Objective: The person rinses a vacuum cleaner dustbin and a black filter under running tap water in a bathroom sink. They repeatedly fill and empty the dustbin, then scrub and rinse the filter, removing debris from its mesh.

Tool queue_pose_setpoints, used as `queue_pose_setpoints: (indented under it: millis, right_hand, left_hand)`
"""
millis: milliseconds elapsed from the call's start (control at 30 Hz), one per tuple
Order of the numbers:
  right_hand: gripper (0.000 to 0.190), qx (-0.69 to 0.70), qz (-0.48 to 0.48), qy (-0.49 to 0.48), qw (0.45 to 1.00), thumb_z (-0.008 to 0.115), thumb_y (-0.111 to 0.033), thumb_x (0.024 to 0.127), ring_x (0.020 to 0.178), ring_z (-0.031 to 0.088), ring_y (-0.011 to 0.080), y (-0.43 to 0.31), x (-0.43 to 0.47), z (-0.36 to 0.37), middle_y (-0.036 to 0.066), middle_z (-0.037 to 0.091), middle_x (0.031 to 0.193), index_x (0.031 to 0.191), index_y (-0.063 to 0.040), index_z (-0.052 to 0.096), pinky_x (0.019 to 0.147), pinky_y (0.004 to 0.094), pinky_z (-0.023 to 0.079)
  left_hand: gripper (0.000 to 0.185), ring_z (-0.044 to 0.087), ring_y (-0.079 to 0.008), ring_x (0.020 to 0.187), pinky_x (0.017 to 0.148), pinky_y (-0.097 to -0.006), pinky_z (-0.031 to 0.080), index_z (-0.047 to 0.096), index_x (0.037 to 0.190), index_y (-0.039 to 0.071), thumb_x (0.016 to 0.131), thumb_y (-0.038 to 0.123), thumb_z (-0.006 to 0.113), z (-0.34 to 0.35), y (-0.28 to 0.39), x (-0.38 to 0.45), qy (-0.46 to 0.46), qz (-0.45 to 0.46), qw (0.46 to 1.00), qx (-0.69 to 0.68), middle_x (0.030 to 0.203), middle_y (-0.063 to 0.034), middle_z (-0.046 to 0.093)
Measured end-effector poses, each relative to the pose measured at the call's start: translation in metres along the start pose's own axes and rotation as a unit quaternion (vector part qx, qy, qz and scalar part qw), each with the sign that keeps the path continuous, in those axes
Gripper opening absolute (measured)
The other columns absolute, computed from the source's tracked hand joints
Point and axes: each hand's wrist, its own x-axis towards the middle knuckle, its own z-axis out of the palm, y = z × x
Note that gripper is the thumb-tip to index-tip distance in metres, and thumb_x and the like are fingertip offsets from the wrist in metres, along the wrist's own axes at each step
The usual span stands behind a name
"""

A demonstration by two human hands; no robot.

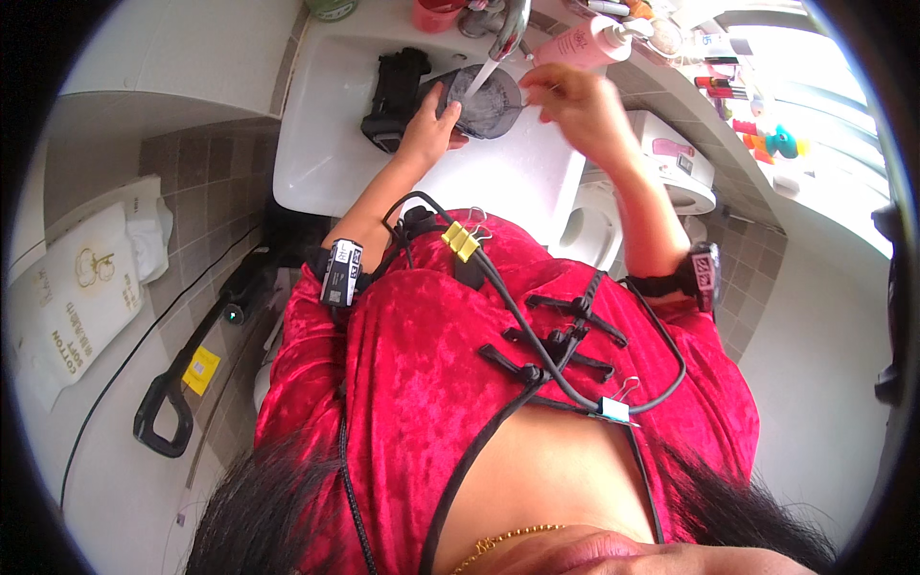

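My left hand (pixel 433 128) grips a dark grey, translucent plastic cup (pixel 490 115) by its left side, with the thumb over the rim. Its open mouth faces up under the chrome faucet (pixel 512 32), and a stream of water (pixel 481 77) runs into it. My right hand (pixel 571 108) is raised just right of the cup, blurred, fingers bent; whether something small is between the fingertips is unclear. Left of the cup a black plastic part (pixel 397 90) lies in the white washbasin (pixel 316 169), partly behind my left hand.
A pink pump bottle (pixel 578 44) and a red cup (pixel 433 16) stand at the basin's back edge. Toiletries and a toy duck (pixel 785 142) line the right ledge. A toilet (pixel 593 223) is at the right. A black-handled appliance (pixel 172 388) and a cotton-tissue pack (pixel 79 287) are at the left.
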Motion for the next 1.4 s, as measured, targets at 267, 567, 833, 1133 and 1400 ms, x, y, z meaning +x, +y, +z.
queue_pose_setpoints:
  millis: [267, 567, 833, 1133, 1400]
  right_hand:
    - [0.022, -0.293, 0.0, 0.031, 0.956, 0.057, -0.015, 0.092, 0.092, 0.071, 0.0354, 0.084, 0.016, 0.064, 0.016, 0.073, 0.097, 0.104, -0.014, 0.075, 0.083, 0.0436, 0.056]
    - [0.015, -0.103, -0.076, 0.214, 0.968, 0.067, -0.012, 0.093, 0.082, 0.075, 0.0178, -0.029, -0.022, -0.042, 0.01, 0.075, 0.09, 0.106, -0.009, 0.074, 0.075, 0.029, 0.056]
    - [0.013, -0.118, -0.034, 0.191, 0.974, 0.067, -0.015, 0.093, 0.08, 0.074, 0.0258, -0.004, -0.001, -0.001, 0.014, 0.073, 0.088, 0.102, -0.009, 0.074, 0.075, 0.0344, 0.057]
    - [0.016, -0.219, -0.034, 0.07, 0.973, 0.061, -0.011, 0.09, 0.089, 0.071, 0.0334, 0.059, -0.001, 0.078, 0.011, 0.072, 0.098, 0.101, -0.011, 0.072, 0.078, 0.0429, 0.057]
    - [0.011, -0.262, -0.11, 0.15, 0.947, 0.07, -0.016, 0.089, 0.084, 0.068, 0.0335, 0.05, 0.0, 0.078, 0.012, 0.068, 0.099, 0.096, -0.008, 0.07, 0.072, 0.0424, 0.055]
  left_hand:
    - [0.067, 0.074, -0.0244, 0.078, 0.068, -0.034, 0.063, 0.026, 0.157, 0.004, 0.102, 0.029, 0.057, -0.002, -0.005, 0.003, 0.005, 0.002, 1.0, 0.015, 0.123, -0.0216, 0.062]
    - [0.065, 0.074, -0.0248, 0.081, 0.072, -0.0351, 0.063, 0.022, 0.159, 0.01, 0.103, 0.023, 0.053, -0.007, 0.01, -0.002, 0.012, -0.028, 0.999, -0.018, 0.122, -0.0193, 0.062]
    - [0.063, 0.073, -0.0286, 0.086, 0.072, -0.0388, 0.064, 0.026, 0.156, 0.009, 0.099, 0.016, 0.053, -0.006, 0.002, -0.002, 0.034, -0.003, 0.999, 0.002, 0.122, -0.0221, 0.061]
    - [0.072, 0.068, -0.0354, 0.103, 0.073, -0.0386, 0.066, 0.024, 0.155, 0.006, 0.09, 0.003, 0.053, -0.002, -0.027, -0.039, 0.073, -0.001, 0.997, 0.037, 0.143, -0.0282, 0.046]
    - [0.075, 0.066, -0.0339, 0.108, 0.074, -0.0391, 0.066, 0.019, 0.158, 0.006, 0.09, 0.0, 0.051, 0.0, -0.021, -0.032, 0.069, -0.014, 0.993, -0.097, 0.147, -0.0254, 0.041]
